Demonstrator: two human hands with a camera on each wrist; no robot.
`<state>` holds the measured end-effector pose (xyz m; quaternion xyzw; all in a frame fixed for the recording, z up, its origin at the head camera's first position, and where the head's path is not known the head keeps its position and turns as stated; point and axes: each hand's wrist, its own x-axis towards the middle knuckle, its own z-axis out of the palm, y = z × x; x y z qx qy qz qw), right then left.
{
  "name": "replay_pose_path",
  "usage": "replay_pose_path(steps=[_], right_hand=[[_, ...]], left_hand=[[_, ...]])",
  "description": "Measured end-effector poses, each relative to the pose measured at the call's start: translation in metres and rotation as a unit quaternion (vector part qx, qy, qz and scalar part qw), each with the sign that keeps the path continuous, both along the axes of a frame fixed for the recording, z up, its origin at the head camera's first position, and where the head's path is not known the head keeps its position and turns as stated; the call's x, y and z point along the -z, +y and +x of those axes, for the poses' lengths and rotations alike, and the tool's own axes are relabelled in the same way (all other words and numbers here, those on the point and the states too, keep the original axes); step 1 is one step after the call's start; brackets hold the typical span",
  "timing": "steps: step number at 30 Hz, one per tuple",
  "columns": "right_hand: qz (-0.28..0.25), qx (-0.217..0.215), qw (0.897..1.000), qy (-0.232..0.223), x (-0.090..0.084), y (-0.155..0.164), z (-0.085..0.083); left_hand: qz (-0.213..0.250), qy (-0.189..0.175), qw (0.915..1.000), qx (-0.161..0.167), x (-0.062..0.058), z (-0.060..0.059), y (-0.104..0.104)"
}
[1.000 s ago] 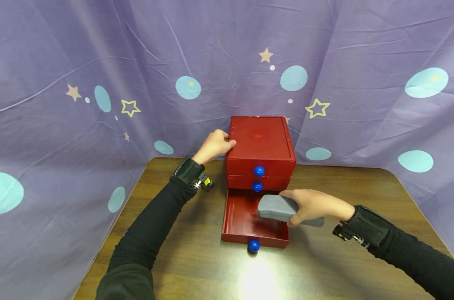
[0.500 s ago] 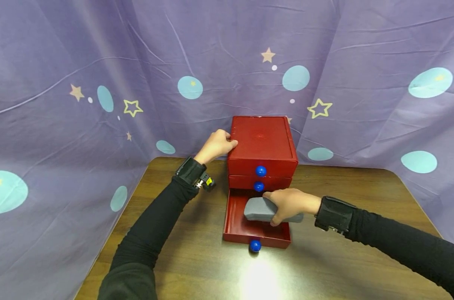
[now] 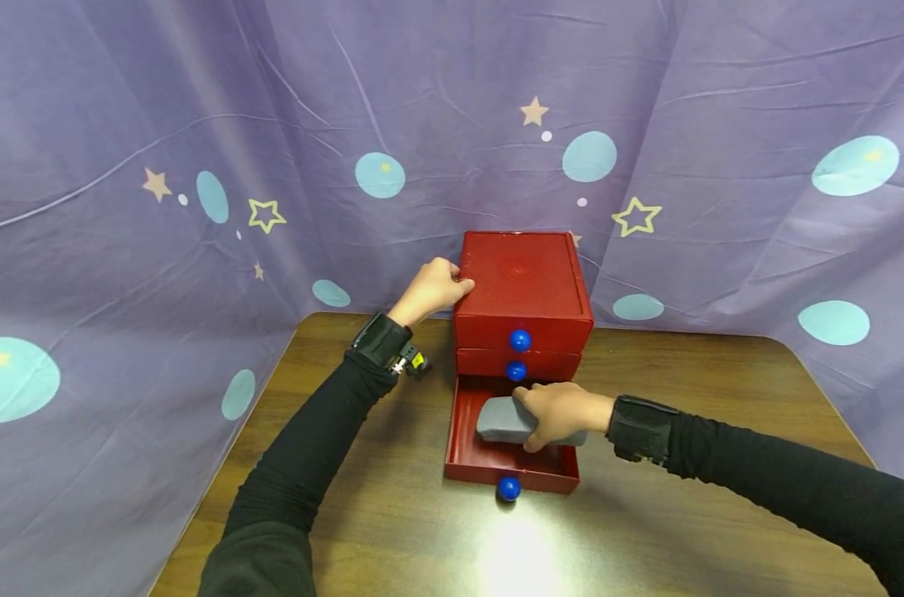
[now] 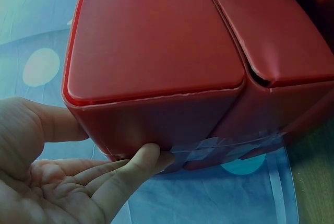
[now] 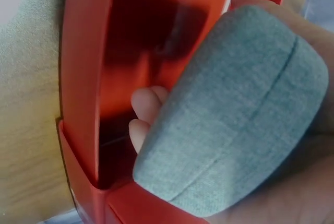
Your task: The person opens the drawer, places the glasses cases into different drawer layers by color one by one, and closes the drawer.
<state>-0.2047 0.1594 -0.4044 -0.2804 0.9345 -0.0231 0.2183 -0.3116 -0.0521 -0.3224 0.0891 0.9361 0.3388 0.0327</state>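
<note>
A grey fabric-covered glasses case (image 3: 503, 419) is gripped by my right hand (image 3: 560, 412), thumb on the near side and fingers on the far side. It hangs over the pulled-out bottom drawer (image 3: 470, 464), its right end overlapping the drawer's right wall. In the right wrist view the glasses case (image 5: 229, 114) looks tilted, with fingertips showing behind it. My left hand (image 3: 431, 290) rests on the left side of the red drawer unit (image 3: 522, 274). In the left wrist view its thumb touches the top edge, while fairly straight fingers (image 4: 117, 185) lie along the side.
Two upper drawers with blue knobs (image 3: 520, 340) are closed. The open drawer's blue knob (image 3: 508, 488) points toward me. A wooden table (image 3: 392, 531) carries the unit, and a purple patterned cloth (image 3: 437, 99) hangs behind it.
My right hand has moved left and slightly down with the glasses case, from the drawer's right side to over its middle. The left hand and drawer unit stay in place.
</note>
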Motion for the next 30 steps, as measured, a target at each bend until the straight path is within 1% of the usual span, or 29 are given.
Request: replay_pose_path(steps=[8, 18, 23, 30], right_hand=[[-0.027, 0.01, 1.0, 0.007, 0.016, -0.005, -0.003], [-0.029, 0.009, 0.999, 0.017, 0.021, -0.013, -0.004], [-0.034, 0.012, 0.999, 0.017, 0.028, -0.016, -0.006], [-0.048, 0.018, 0.999, 0.017, 0.036, -0.017, -0.009]], left_hand=[[-0.002, 0.001, 1.0, -0.002, 0.0, 0.001, -0.001], [0.004, -0.003, 1.0, 0.001, 0.0, 0.003, 0.0], [0.002, 0.006, 1.0, 0.006, -0.001, 0.003, -0.001], [-0.003, 0.012, 0.9999, 0.006, 0.001, 0.002, -0.001]])
